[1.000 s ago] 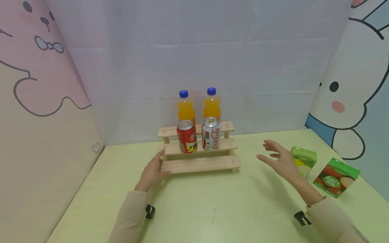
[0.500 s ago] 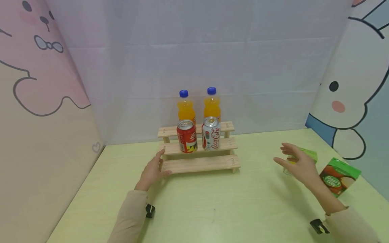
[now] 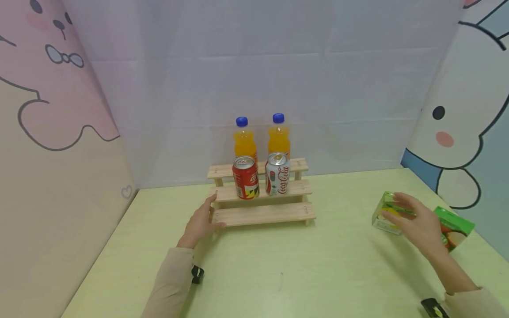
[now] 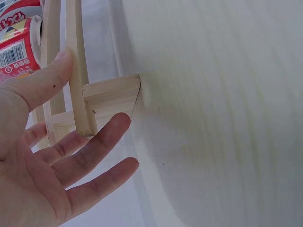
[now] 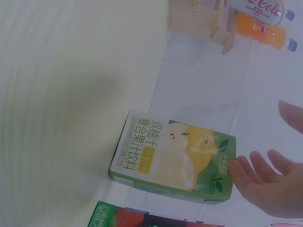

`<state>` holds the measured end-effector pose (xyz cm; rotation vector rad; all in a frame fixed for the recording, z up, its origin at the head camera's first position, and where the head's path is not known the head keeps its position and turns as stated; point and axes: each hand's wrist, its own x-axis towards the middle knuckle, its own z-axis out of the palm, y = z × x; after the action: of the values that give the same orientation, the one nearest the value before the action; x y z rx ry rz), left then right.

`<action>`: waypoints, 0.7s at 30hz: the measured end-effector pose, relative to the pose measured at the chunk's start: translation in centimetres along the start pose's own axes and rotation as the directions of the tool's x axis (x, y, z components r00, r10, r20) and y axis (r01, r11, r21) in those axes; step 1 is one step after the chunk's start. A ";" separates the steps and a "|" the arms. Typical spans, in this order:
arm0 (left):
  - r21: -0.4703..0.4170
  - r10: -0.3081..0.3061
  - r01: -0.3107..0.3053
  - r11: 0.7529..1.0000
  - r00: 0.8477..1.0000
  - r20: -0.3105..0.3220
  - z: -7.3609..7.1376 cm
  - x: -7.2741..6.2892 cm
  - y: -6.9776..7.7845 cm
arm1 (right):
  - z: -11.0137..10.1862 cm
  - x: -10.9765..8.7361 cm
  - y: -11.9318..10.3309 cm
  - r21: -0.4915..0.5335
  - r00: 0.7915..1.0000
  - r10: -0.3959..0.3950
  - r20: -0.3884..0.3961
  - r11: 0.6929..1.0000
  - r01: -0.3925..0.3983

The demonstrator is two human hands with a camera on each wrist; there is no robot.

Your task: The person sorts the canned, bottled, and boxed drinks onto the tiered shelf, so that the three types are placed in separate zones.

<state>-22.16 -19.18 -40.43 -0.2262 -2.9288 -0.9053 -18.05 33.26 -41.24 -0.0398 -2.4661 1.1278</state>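
Note:
At the left end of a stepped wooden rack (image 3: 262, 215), my left hand (image 3: 199, 225) holds the rack between thumb and fingers. In the left wrist view the thumb (image 4: 59, 71) lies against a board and the other fingers spread around its end. My right hand (image 3: 421, 227) is over a green and yellow juice carton (image 3: 385, 225), thumb apart from the fingers. In the right wrist view the fingertips (image 5: 239, 172) are right at the top of this upright carton (image 5: 184, 156). The hand partly covers a second green carton with red fruit (image 3: 457, 229).
On the middle tier stand a red can (image 3: 245, 179) and a silver Coca-Cola can (image 3: 277, 176). Two orange drink bottles with blue caps, a left bottle (image 3: 244, 141) and a right bottle (image 3: 279, 139), stand behind them. A pale curtain (image 3: 199, 88) backs the table (image 3: 318, 265).
My right hand has moved right, from left of the cartons to over the yellow-green one. The left hand has stayed at the rack. Cans, bottles and cartons look unmoved.

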 end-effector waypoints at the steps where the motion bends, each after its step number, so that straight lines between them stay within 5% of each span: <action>1: -0.001 -0.002 0.002 1.000 1.000 -0.002 0.0 0.0 0.0 | 0.1 0.2 1.2 0.000 1.000 0.011 -0.016 1.000 -0.011; 5: -0.007 -0.007 0.007 1.000 1.000 -0.003 0.1 -0.1 0.0 | -0.1 0.3 3.7 -0.004 0.997 0.070 -0.045 0.998 -0.070; 9: -0.008 -0.005 0.005 1.000 1.000 -0.004 0.1 -0.2 -0.1 | -0.8 -0.6 1.1 -0.021 0.991 0.118 -0.068 0.993 -0.120; 14: -0.013 0.006 -0.006 1.000 1.000 -0.011 0.0 -0.3 0.0 | -1.8 -1.7 -3.6 -0.074 0.995 0.086 -0.045 0.993 -0.089; 21: -0.010 0.004 -0.004 1.000 1.000 -0.012 0.0 -0.1 0.0 | -1.7 -1.3 -4.4 -0.030 0.986 0.156 0.053 0.988 -0.154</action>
<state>-22.07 -19.20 -40.50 -0.2269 -2.9126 -0.9182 -15.61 31.29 -37.57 -0.2144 -2.5637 1.1756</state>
